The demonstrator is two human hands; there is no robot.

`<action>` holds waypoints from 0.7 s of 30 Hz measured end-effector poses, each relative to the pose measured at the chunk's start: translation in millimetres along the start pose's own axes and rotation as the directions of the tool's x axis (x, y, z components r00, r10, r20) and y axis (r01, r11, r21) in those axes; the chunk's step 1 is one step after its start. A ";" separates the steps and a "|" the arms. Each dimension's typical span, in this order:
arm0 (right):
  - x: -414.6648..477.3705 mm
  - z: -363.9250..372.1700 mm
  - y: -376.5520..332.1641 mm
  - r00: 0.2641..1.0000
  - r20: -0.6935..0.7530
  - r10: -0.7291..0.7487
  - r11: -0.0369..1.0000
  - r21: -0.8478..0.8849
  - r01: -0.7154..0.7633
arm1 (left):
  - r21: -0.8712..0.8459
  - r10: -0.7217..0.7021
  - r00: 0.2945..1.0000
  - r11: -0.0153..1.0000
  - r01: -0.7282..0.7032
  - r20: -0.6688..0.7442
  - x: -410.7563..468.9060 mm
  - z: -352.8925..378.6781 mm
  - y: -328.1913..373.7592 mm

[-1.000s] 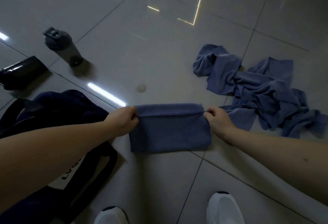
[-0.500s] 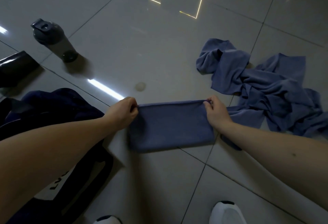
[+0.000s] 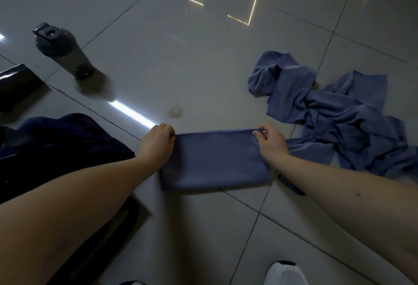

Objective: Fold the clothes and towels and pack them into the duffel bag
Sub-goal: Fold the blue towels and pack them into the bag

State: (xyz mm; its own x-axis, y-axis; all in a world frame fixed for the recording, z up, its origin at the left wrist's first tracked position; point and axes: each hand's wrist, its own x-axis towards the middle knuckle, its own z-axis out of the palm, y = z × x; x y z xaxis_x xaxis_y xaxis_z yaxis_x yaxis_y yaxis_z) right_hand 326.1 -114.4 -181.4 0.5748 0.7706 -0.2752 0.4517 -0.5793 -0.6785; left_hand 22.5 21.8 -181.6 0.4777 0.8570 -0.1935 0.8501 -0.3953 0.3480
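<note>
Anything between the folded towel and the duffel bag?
Nothing visible. The towel, pinched at its far corners by left hand and right hand, lies beside the bag; only the left forearm crosses the gap.

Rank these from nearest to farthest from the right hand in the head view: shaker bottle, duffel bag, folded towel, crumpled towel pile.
1. folded towel: its far right corner is in the grip of the right hand.
2. crumpled towel pile: just to the right, on the floor.
3. duffel bag: to the left, beyond the left hand.
4. shaker bottle: far left, farther back.
</note>
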 end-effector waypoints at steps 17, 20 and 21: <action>-51.3 47.4 3.2 0.812 0.379 -0.444 0.486 -0.660 0.573 | 0.233 -0.001 0.998 0.972 -0.013 0.059 -46.2 50.8 77.2; -38.2 43.3 8.5 0.835 0.430 -0.342 0.485 -0.680 0.549 | 0.249 -0.031 0.998 0.968 0.015 0.060 -40.6 59.8 60.1; -34.2 39.9 9.2 0.837 0.452 -0.308 0.479 -0.687 0.547 | 0.250 -0.024 0.998 0.968 0.008 0.059 -40.8 62.2 55.7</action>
State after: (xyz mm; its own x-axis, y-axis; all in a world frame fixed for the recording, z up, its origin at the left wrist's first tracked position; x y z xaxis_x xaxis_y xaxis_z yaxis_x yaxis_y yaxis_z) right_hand 283.4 -135.5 -205.4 0.0336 0.9437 -0.3290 0.9992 -0.0383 -0.0079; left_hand 64.1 -55.8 -211.3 0.4698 0.8451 -0.2553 0.8824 -0.4585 0.1059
